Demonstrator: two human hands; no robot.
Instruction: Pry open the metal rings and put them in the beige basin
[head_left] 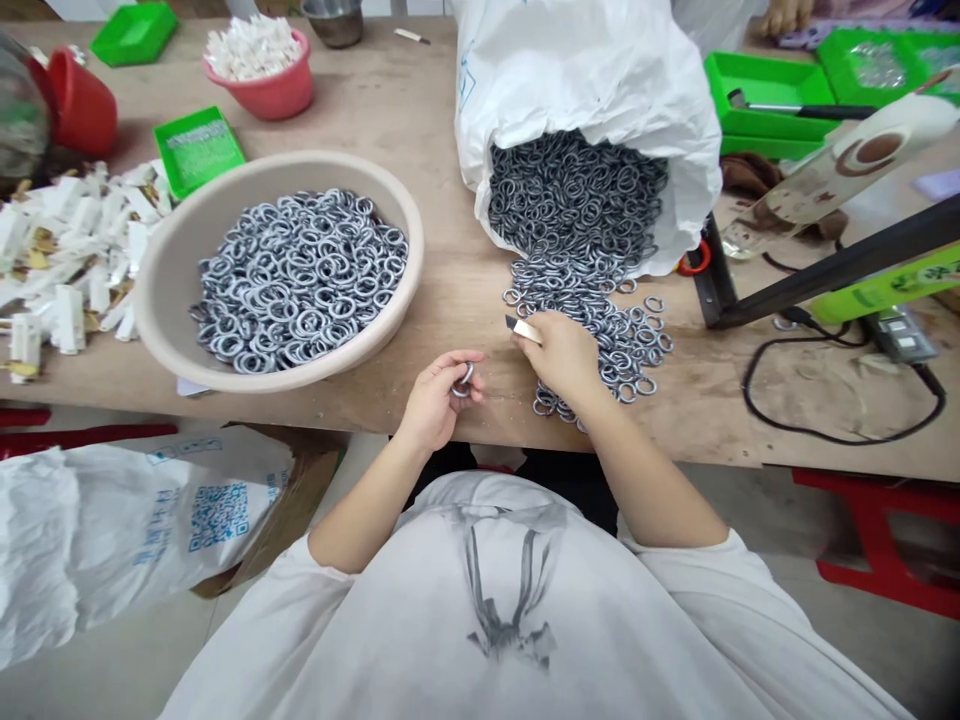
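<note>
My left hand [437, 400] is just in front of the basin, its fingers closed on a grey ring [466, 375] that stands on edge between thumb and fingertips. In my right hand [564, 355] is a short white stick with a dark slanted tip [523, 329], which looks like a small blade; the tip points left, towards the held ring but apart from it. Beside and under the right hand lies a loose pile of grey rings [634, 345]. These spill from the mouth of a white sack [592, 70] lying on the table. More rings [315, 275] fill a beige basin [412, 215].
White plastic parts [71, 310] lie heaped at the left, near a green tray [196, 150] and a pink bowl [300, 95]. To the right are a dark metal frame [832, 265] and a black cable [750, 385]. Another person's hand [787, 15] shows at the far right.
</note>
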